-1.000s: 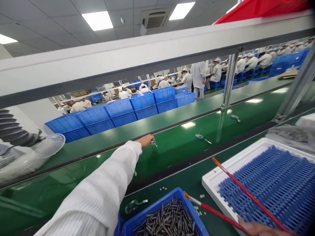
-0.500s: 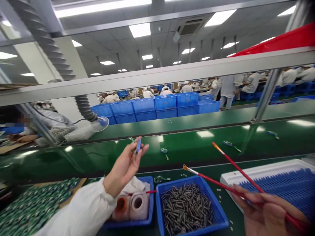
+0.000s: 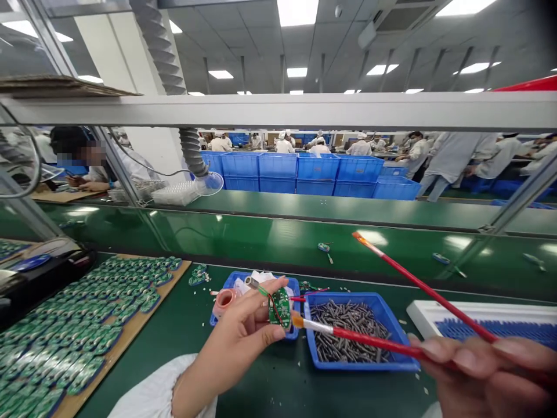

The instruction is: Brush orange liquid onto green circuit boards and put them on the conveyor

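Observation:
My left hand pinches a small green circuit board with thin wires, held up over the bench. My right hand, blurred at the lower right, grips two red-handled brushes. One brush tip touches the board's lower right edge; the other points up and left over the conveyor. Below the hands sit a blue bin of small metal springs and a blue bin holding small round pots.
A board covered with several green circuit boards lies at left. A white tray with blue inserts is at right. A green conveyor belt carries loose parts. Blue crates and white-coated workers stand beyond; a person sits at far left.
My left hand came back from the conveyor toward me with the green board, and the view swung down and left. The right hand brought one brush tip against the board.

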The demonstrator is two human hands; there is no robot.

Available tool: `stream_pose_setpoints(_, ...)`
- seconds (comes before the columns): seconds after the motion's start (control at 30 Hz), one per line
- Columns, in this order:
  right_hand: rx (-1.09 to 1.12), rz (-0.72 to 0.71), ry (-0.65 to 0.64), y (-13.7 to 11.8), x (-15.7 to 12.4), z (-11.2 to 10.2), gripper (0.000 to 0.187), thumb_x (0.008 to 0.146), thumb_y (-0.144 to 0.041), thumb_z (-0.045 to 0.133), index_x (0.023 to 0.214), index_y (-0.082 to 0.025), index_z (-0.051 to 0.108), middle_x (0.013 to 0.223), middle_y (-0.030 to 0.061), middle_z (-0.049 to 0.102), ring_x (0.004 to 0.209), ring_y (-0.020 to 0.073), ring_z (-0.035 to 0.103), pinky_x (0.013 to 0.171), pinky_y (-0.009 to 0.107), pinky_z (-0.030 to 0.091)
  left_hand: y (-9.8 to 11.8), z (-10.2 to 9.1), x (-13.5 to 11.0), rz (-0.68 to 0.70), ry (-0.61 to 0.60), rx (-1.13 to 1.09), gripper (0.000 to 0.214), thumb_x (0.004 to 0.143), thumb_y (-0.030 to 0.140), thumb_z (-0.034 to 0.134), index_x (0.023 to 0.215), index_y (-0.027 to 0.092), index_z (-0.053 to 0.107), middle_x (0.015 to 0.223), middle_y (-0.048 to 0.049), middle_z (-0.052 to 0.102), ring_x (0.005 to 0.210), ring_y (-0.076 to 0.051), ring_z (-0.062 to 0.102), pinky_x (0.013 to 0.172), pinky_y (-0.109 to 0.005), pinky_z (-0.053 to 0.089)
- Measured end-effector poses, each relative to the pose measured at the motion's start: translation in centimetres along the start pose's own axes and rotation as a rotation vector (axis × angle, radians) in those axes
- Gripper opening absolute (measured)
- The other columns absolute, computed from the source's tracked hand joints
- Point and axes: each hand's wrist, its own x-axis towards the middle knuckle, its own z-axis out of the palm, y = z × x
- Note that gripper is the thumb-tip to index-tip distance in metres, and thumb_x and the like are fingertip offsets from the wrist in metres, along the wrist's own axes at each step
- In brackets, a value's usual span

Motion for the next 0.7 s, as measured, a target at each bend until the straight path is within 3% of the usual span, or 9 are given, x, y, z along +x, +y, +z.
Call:
stream_pose_setpoints(0.1,-0.012,-0.037,-0.091,-1.3,-0.2,2.9,0.020,0.084,-0.023,0.077,0.103,-0.023,0.071,0.074,-0.0002,0.069,0.066,0.0206,0.072,0.061,0.031,0.067,0.2,-0.4,-0.2,0.050,-0.020,0.113,0.050,0.078,0.025,0.077,0.127,0.031,0.068,0.117,-0.0079,0.067,0.081,-0.019,0.064,0.073,-0.030,0.055)
stream_pose_setpoints(0.23,-0.038,-0.021,-0.166,-2.3,0.1,5.2,0.014,0.087,-0.021,0.073,0.100,-0.022,0.070,0.076,-0.0002,0.069,0.069,0.0211,0.073,0.064,0.033,0.067,0.5,-0.5,-0.4,0.058,-0.037,0.180,0.052,0.078,0.022,0.075,0.128,0.031,0.067,0.123,-0.0088,0.066,0.097,-0.024,0.064,0.080,-0.033,0.056)
stream_pose_setpoints(0.33,-0.050,0.009,-0.172,-2.2,0.0,5.4,0.013,0.087,-0.021,0.073,0.100,-0.022,0.069,0.076,0.0002,0.069,0.069,0.0215,0.073,0.062,0.033,0.067,0.5,-0.5,-0.4,0.065,-0.053,0.255,0.052,0.077,0.023,0.076,0.128,0.031,0.067,0.120,-0.0090,0.067,0.105,-0.027,0.062,0.082,-0.034,0.057)
stream_pose_setpoints(0.43,-0.092,0.027,-0.149,-2.1,-0.3,5.2,0.011,0.088,-0.021,0.072,0.099,-0.022,0.070,0.075,0.0013,0.068,0.066,0.0222,0.072,0.059,0.035,0.067,0.2,-0.6,-0.3,0.131,-0.062,0.346,0.054,0.080,0.028,0.075,0.132,0.032,0.064,0.099,-0.0072,0.070,0.105,-0.028,0.062,0.081,-0.034,0.057)
stream_pose_setpoints(0.53,-0.140,0.009,-0.132,-2.1,-0.5,4.8,0.007,0.087,-0.023,0.073,0.094,-0.023,0.071,0.072,0.0016,0.067,0.060,0.0231,0.071,0.052,0.037,0.066,-0.3,-0.8,-0.3,0.215,-0.082,0.452,0.053,0.083,0.029,0.073,0.135,0.034,0.061,0.081,-0.0041,0.067,0.106,-0.028,0.061,0.092,-0.039,0.053)
stream_pose_setpoints(0.7,-0.215,-0.048,-0.113,-1.9,-0.4,3.9,0.008,0.083,-0.029,0.076,0.087,-0.025,0.070,0.064,-0.0014,0.065,0.049,0.0214,0.067,0.045,0.034,0.063,-1.1,-0.9,-0.3,0.258,-0.129,0.461,0.055,0.088,0.035,0.067,0.141,0.038,0.053,0.092,-0.0054,0.071,0.121,-0.029,0.057,0.108,-0.046,0.043)
